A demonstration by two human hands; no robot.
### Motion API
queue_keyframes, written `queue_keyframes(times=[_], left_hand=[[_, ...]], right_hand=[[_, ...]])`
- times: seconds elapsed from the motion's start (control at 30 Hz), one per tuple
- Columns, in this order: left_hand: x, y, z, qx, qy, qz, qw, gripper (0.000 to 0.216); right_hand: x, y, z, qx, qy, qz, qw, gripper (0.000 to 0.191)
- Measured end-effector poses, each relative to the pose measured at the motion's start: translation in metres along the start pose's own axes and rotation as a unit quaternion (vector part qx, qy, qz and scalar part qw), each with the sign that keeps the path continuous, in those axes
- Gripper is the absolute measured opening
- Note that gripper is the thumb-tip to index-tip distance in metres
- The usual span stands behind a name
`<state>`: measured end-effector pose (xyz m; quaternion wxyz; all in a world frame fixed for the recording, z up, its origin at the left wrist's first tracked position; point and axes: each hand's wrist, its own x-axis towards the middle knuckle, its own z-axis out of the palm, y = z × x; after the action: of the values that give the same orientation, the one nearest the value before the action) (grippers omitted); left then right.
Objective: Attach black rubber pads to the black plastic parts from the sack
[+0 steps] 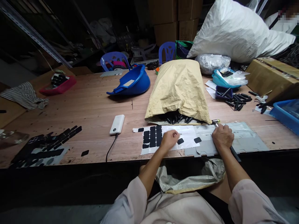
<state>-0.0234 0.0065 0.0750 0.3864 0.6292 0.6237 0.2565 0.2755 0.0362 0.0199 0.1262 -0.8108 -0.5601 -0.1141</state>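
A white backing sheet (187, 138) lies at the table's front edge with several black rounded pads (153, 137) stuck to it in rows. My left hand (170, 139) rests on this sheet with fingers curled, pinching at something too small to make out. My right hand (222, 137) is closed round a thin pen-like tool (235, 154) whose metal tip points up toward the sack. Two loose black pads (197, 140) lie between the hands. A grey sheet (247, 141) lies under the right hand.
A tan woven sack (178, 88) spills black parts just behind the sheet. A white power bank (117, 124) with cable lies left. Blue basin (130, 83), red tray (58, 87), more black pads (46, 143) at left, blue bin (286, 113) and cardboard box (271, 76) at right.
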Motion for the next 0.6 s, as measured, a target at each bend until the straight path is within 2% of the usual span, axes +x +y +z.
queue_keyframes(times=[0.07, 0.1, 0.17, 0.23, 0.4, 0.6], left_hand=[[0.035, 0.004, -0.015, 0.044, 0.113, -0.047, 0.991, 0.021], [0.050, 0.005, -0.020, 0.066, 0.148, -0.078, 0.984, 0.022], [0.072, 0.004, -0.025, 0.106, 0.171, -0.141, 0.969, 0.024], [0.085, 0.003, -0.023, 0.133, 0.168, -0.185, 0.959, 0.023], [0.087, 0.000, -0.010, 0.161, 0.179, -0.193, 0.951, 0.023], [0.070, -0.007, -0.014, 0.134, 0.196, -0.174, 0.956, 0.015]], right_hand=[[0.000, -0.001, -0.001, -0.001, -0.002, -0.002, 1.000, 0.037], [0.000, -0.002, -0.002, -0.002, -0.003, -0.002, 1.000, 0.038], [0.000, -0.003, -0.003, -0.004, -0.006, 0.002, 1.000, 0.040], [-0.001, -0.003, -0.003, -0.004, -0.007, 0.006, 1.000, 0.040], [-0.001, -0.003, -0.004, -0.003, -0.007, -0.001, 1.000, 0.037], [0.000, -0.003, -0.006, -0.009, -0.009, -0.001, 1.000, 0.036]])
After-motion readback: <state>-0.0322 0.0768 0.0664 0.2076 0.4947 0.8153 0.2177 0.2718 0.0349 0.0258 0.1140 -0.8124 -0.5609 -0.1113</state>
